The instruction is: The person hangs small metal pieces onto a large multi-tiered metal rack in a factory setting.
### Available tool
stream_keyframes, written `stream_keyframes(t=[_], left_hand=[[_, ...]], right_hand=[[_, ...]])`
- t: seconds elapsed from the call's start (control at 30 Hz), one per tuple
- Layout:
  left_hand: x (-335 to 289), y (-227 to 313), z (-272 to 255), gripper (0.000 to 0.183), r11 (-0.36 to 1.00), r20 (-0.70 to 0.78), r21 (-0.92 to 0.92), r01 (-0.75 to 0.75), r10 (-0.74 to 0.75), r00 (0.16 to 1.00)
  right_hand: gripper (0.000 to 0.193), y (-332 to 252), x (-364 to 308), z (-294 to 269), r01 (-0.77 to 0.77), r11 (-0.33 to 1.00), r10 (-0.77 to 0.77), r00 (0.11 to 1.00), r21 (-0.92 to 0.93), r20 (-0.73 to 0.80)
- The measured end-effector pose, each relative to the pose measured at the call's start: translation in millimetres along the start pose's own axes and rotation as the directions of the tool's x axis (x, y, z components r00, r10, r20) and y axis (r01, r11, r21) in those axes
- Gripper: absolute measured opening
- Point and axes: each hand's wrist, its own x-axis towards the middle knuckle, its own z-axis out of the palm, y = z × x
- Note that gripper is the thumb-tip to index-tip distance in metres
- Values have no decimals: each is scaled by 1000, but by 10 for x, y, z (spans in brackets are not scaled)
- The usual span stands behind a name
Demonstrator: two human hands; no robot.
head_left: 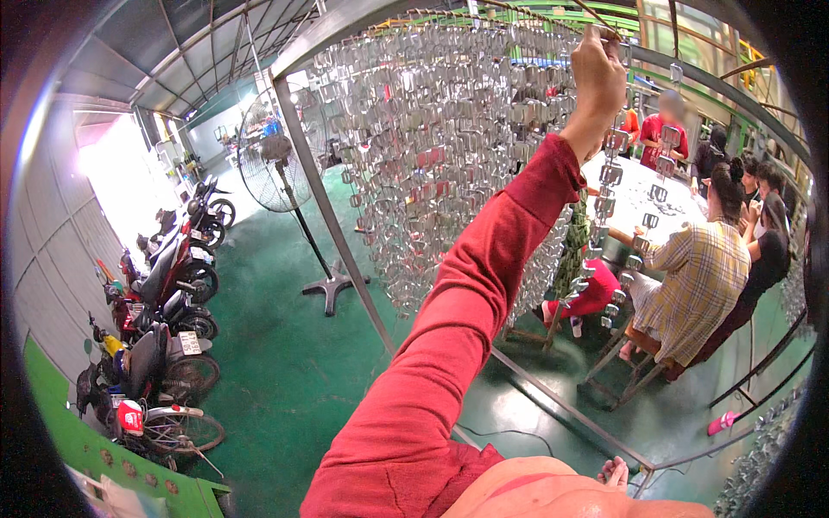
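My left arm, in a red sleeve, stretches up across the picture. My left hand [598,71] is closed in a fist at the top rail of a metal frame, at the upper end of a hanging strand of metal buckles [611,176]. The fingers hide the exact grip point. To the left of the hand hangs a dense curtain of silvery metal buckles [432,129] in many strands. Another buckle strand [668,136] hangs further right. My right hand does not show. Bare toes [614,474] peek out at the lower edge.
The frame's slanting post [332,211] and lower bar [570,397] border the curtain. A standing fan [276,148] is to the left, beside parked motorbikes [177,268]. Several people sit and stand around a white table [635,186] at the right. A cable [509,432] lies on the green floor.
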Motion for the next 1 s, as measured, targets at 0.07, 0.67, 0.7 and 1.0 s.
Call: stream_keyframes(t=[0.07,0.67,0.7,1.0], left_hand=[[11,93,-114,5,998,20,-61,31,-30,999],[180,684,-2129,13,910,258,-212,356,-299,919],[188,659,-2211,13,901,215,-216,376,-332,918],[575,175,-2856,10,771,175,-380,511,-483,858]], right_hand=[[33,-183,-95,39,-4,1000,4,1000,-15,3],[23,-908,-610,929,146,989,-148,987,37,55],[23,-900,-596,943,146,989,-148,987,38,57],[23,-1002,-640,1160,156,986,-159,986,60,54]])
